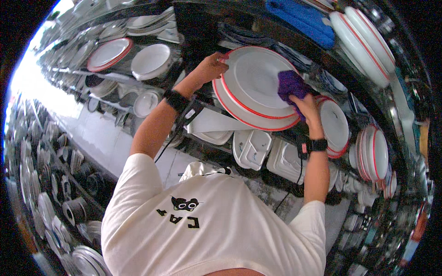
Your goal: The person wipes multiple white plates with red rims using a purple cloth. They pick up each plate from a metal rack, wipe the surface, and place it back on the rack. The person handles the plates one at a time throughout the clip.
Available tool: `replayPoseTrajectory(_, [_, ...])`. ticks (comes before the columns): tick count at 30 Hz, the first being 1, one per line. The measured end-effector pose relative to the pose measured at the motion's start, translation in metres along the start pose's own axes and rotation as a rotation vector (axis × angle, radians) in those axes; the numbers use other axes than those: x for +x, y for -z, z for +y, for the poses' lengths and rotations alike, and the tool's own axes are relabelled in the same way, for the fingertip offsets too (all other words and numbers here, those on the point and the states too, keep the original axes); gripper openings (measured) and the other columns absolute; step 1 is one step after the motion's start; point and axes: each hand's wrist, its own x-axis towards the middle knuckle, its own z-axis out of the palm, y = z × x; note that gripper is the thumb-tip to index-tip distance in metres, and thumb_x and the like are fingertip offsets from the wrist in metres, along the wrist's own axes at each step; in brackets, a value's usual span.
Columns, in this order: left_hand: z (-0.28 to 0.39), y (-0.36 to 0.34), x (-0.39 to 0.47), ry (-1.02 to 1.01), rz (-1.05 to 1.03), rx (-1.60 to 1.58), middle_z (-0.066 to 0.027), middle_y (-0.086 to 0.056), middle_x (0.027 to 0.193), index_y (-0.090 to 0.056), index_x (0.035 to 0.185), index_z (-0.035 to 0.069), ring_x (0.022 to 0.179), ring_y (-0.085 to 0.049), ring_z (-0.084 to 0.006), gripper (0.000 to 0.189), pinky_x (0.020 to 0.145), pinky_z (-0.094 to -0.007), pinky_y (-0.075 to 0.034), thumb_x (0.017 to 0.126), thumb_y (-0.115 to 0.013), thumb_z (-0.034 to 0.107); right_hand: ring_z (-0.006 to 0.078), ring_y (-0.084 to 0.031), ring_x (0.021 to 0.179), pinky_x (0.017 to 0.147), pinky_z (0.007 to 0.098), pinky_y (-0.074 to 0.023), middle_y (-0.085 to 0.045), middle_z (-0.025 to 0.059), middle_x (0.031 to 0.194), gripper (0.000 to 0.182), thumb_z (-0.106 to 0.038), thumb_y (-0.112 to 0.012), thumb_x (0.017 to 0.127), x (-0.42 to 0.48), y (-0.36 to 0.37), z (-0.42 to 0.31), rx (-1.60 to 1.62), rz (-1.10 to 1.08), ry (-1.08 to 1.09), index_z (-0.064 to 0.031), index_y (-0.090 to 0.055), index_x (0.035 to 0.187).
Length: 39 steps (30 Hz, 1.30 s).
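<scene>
Two large white plates with red rims lie before me, the upper plate (259, 79) overlapping the lower plate (272, 125). My left hand (214, 67) grips the upper plate's rim at its left side. In my right hand (305, 107) is a bunched purple cloth (291, 84), which touches the right side of that plate's inner face. The cloth hides part of the rim there. Just right of my right wrist stands a smaller stack of red-rimmed plates (334, 126).
Shelves of crockery surround me. A white bowl (151, 61) and red-rimmed oval plates (109, 53) sit at left. White compartment trays (253, 148) lie on the lower shelf. More red-rimmed dishes (374, 153) stand at right. A blue object (300, 22) is at the top.
</scene>
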Motion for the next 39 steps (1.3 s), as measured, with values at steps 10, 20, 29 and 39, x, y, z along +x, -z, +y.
replayPoseTrajectory(10, [-0.095, 0.19, -0.153, 0.177, 0.567, -0.383, -0.0121, -0.059, 0.108, -0.043, 0.124, 0.003, 0.093, -0.061, -0.0202, 0.043, 0.08, -0.0326, -0.052, 0.092, -0.054, 0.029, 0.0089, -0.051, 0.049, 0.042, 0.0231, -0.039, -0.06, 0.0033, 0.071, 0.029, -0.016, -0.07, 0.082, -0.095, -0.018, -0.046, 0.275, 0.35, 0.025, -0.0039, -0.056, 0.104])
replayPoseTrajectory(20, [-0.187, 0.322, -0.101, 0.283, 0.425, -0.19, -0.0177, -0.057, 0.106, -0.041, 0.126, 0.006, 0.085, -0.061, -0.0256, 0.05, 0.072, -0.0358, -0.054, 0.084, -0.064, 0.017, 0.0152, -0.055, 0.055, 0.048, 0.027, -0.0425, -0.062, 0.0088, 0.084, 0.044, -0.012, -0.07, 0.079, -0.149, -0.064, -0.067, 0.389, 0.364, 0.169, -0.0032, -0.047, 0.114])
replayPoseTrajectory(29, [-0.165, 0.314, -0.07, 0.285, 0.309, 0.347, -0.0202, -0.059, 0.102, -0.044, 0.123, 0.005, 0.079, -0.064, -0.0344, 0.061, 0.068, -0.0415, -0.057, 0.073, -0.073, 0.025, 0.0143, -0.055, 0.052, 0.046, 0.0268, -0.0435, -0.062, 0.0074, 0.082, 0.038, -0.011, -0.071, 0.078, -0.162, -0.08, -0.058, 0.396, 0.382, 0.149, -0.0024, -0.049, 0.109])
replayPoseTrajectory(39, [-0.155, 0.301, -0.068, 0.592, 0.479, -0.344, -0.0139, -0.055, 0.085, -0.049, 0.109, 0.006, 0.06, -0.057, -0.029, 0.043, 0.063, -0.0394, -0.055, 0.078, -0.066, 0.029, 0.0135, -0.055, 0.052, 0.046, 0.0256, -0.0431, -0.062, 0.007, 0.086, 0.044, -0.01, -0.072, 0.077, -0.166, -0.081, -0.058, 0.407, 0.372, 0.072, -0.0034, -0.047, 0.113])
